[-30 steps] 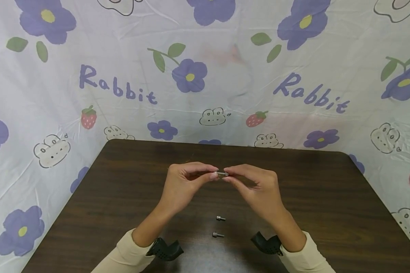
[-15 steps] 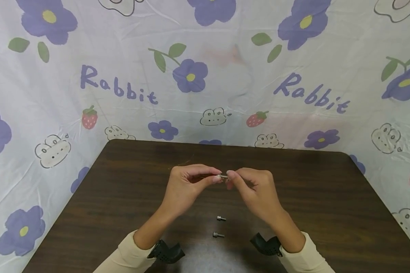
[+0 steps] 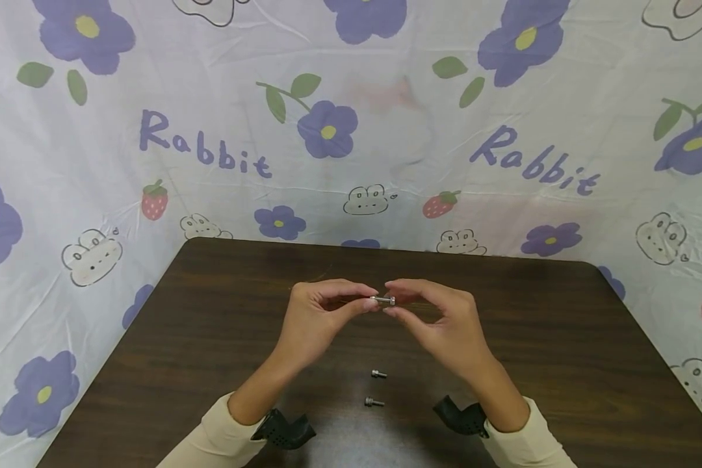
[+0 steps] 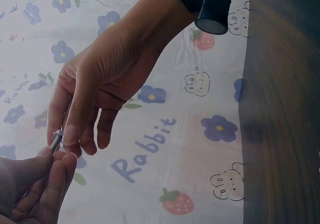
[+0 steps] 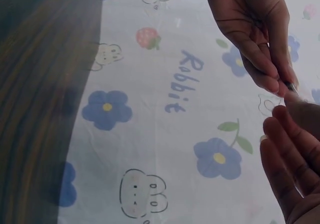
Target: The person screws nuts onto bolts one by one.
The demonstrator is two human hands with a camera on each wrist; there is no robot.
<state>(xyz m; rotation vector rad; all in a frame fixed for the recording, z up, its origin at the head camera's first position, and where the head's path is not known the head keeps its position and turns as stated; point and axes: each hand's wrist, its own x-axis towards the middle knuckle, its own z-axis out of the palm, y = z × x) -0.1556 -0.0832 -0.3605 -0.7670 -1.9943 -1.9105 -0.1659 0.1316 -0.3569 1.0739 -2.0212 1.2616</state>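
Observation:
My left hand (image 3: 322, 318) pinches a small silver bolt (image 3: 385, 300) between thumb and fingertips, over the middle of the table. The bolt lies level, its head pointing right, and the fingertips hide its far end. Around the head, my right hand (image 3: 441, 318) holds its thumb and index finger apart, a gap showing on both sides of the head. In the left wrist view, the bolt's threaded shank (image 4: 55, 143) runs from the left fingertips up to the head between the right thumb and index finger. Only a dark bit of the bolt (image 5: 291, 86) shows in the right wrist view.
Two more short silver bolts, one farther back (image 3: 378, 374) and one nearer (image 3: 374, 403), lie on the dark wooden table (image 3: 210, 364) below the hands. Behind the table hangs a white cloth (image 3: 409, 156) with flowers and rabbits. Black cameras (image 3: 285, 430) sit on both wrists.
The right thumb and fingers closed in over the bolt's head half a second ago, twisting, and have now spread apart again. The left hand keeps its pinch almost in place.

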